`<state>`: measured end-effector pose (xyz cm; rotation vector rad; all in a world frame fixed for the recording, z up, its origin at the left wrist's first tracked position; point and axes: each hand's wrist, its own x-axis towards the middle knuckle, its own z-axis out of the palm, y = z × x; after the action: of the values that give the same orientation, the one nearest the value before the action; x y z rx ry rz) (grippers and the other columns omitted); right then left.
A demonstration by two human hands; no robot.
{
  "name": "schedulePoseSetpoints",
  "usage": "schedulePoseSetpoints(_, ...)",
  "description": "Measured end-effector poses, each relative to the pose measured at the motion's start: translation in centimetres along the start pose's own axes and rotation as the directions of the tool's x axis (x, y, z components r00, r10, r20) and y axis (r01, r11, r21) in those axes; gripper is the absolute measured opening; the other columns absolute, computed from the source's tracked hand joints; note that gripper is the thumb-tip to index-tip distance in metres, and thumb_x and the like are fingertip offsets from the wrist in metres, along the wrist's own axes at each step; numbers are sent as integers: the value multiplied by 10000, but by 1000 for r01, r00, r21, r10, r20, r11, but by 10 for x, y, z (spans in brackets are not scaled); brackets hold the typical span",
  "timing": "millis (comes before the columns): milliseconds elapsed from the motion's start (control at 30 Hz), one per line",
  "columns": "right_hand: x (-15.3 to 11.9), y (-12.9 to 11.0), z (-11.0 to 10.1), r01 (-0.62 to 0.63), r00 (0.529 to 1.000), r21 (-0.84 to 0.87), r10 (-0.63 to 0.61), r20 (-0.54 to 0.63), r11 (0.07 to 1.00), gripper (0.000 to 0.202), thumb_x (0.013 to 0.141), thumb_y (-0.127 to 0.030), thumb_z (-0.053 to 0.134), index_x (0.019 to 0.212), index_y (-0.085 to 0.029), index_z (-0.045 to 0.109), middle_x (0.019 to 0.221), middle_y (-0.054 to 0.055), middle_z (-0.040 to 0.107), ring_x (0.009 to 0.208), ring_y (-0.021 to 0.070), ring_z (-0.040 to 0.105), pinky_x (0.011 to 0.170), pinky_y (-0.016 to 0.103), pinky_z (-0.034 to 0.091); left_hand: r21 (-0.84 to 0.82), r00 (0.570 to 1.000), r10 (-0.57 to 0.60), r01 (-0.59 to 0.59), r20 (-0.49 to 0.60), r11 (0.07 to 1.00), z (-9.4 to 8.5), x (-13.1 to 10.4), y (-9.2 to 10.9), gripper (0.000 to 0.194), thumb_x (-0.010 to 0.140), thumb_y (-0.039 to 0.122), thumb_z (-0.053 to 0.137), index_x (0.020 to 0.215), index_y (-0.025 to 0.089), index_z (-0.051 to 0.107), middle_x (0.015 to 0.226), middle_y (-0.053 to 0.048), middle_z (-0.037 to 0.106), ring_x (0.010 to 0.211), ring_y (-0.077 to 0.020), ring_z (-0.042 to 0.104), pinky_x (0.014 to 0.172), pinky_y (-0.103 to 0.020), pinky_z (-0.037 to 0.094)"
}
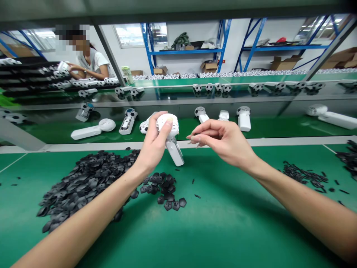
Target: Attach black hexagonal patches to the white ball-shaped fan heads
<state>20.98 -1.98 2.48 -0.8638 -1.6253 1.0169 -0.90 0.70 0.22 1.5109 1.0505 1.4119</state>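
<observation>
My left hand is wrapped round a white handheld fan, with the thumb pressed on its round head and the handle slanting down to the right. To the right of the fan, my right hand is closed in a pinch, thumb against forefinger. Something small and dark seems to show at those fingertips, too small to name. Below the fan lies a small cluster of black pentagon pieces. A large heap of the same black pieces spreads under and left of my left forearm.
Slim black strips lie scattered at the right of the green table. Beyond the white ledge, more white fans rest on a green belt. Football-patterned fans line a shelf behind. A co-worker stands at the far left.
</observation>
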Motion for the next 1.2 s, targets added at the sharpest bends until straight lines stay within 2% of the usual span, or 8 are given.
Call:
schedulePoseSetpoints(200, 2, -3, -3, 67, 996, -9, -67, -62, 998, 228, 831, -418, 938, 813, -211, 844, 997, 76, 862, 939, 246, 807, 760, 341, 657, 0, 1000, -14, 14, -3, 1000, 1, 0, 4, 432, 1011, 549, 699, 1341, 285, 612, 1184, -63, 633, 921, -190, 622, 685, -255, 526)
schedulePoseSetpoints(333, 4, -6, -3, 96, 986, -20, -98, -135, 995, 208, 773, -398, 983, 766, -229, 862, 801, 37, 826, 792, 212, 762, 715, 330, 628, -17, 1000, -17, 17, 3, 1000, 0, 3, 8, 479, 936, 554, 789, 1269, 253, 622, 1222, -72, 650, 966, -197, 644, 709, -258, 544)
schedulePoseSetpoints(467, 5, -4, 1, 21, 991, 142, -1, -136, 990, 276, 684, -405, 1036, 775, -210, 863, 735, 22, 807, 681, 174, 733, 674, 305, 635, 12, 999, -27, 26, 34, 1000, -3, 5, 11, 589, 857, 600, 858, 1237, 235, 597, 1127, -55, 658, 901, -184, 647, 687, -255, 544)
schedulePoseSetpoints(567, 4, 0, 7, -61, 991, 283, 92, -95, 957, 337, 627, -401, 1063, 780, -190, 850, 736, 25, 810, 701, 181, 770, 708, 301, 664, 102, 995, 42, -51, 85, 993, -2, 1, 14, 573, 893, 628, 815, 1263, 253, 589, 1049, -33, 633, 809, -166, 612, 642, -258, 522)
schedulePoseSetpoints(667, 5, 6, 13, -127, 982, 364, 168, -83, 923, 378, 599, -412, 1071, 775, -183, 827, 744, 26, 810, 721, 182, 782, 709, 288, 664, 169, 986, 115, -135, 121, 976, 1, -5, 16, 522, 959, 644, 734, 1299, 269, 607, 1117, -52, 623, 823, -166, 591, 664, -272, 520)
schedulePoseSetpoints(733, 5, 9, 15, -135, 978, 384, 185, -97, 913, 393, 590, -420, 1072, 766, -188, 809, 750, 15, 799, 730, 168, 763, 682, 265, 646, 190, 983, 125, -150, 136, 970, 3, -9, 17, 510, 988, 656, 692, 1310, 270, 608, 1138, -62, 618, 825, -170, 585, 671, -283, 520)
schedulePoseSetpoints(867, 5, 16, 19, -82, 982, 349, 135, -129, 933, 395, 630, -464, 1047, 774, -199, 791, 767, -5, 761, 724, 134, 672, 598, 223, 567, 189, 978, 144, -172, 151, 967, 6, -12, 19, 500, 1001, 654, 681, 1307, 268, 596, 1095, -54, 617, 802, -167, 583, 678, -294, 528)
schedulePoseSetpoints(1200, -7, 14, 38, 61, 982, 276, -7, -191, 959, 481, 823, -612, 908, 769, -205, 658, 698, -40, 642, 583, 92, 502, 532, 245, 429, 116, 972, 153, -176, 180, 978, 6, -13, 15, 452, 1032, 627, 656, 1305, 275, 581, 999, -26, 613, 777, -159, 560, 661, -283, 506)
